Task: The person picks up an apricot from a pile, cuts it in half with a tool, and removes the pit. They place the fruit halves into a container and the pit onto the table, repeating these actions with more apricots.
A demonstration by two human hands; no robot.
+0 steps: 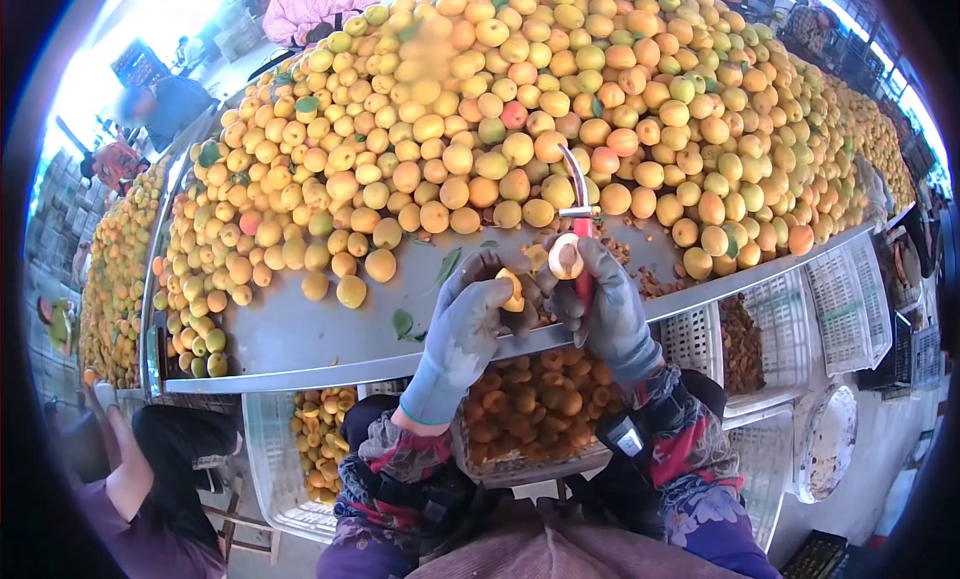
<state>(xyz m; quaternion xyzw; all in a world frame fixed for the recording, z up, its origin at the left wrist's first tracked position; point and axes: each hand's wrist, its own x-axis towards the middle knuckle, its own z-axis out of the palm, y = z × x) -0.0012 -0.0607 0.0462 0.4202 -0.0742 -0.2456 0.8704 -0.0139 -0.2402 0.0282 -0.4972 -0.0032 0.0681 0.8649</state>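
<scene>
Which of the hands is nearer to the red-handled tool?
The right hand: it grips the tool by its handle. The left hand is off to the tool's left, holding a piece of fruit.

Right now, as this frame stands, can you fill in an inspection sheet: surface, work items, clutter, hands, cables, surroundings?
Surface: grey metal table, largely covered by a heap of yellow-orange fruit.
Work items: cut fruit with a pale face and brown centre; yellow fruit piece; red-handled tool with a curved metal tip.
Clutter: green leaves and brown scraps on the table.
Hands: gloved left hand holds the fruit piece; gloved right hand holds the tool and the cut fruit.
Cables: nothing seen.
Surroundings: crate of fruit pieces below the table edge; white crate at the picture's right; seated person at its left.
</scene>
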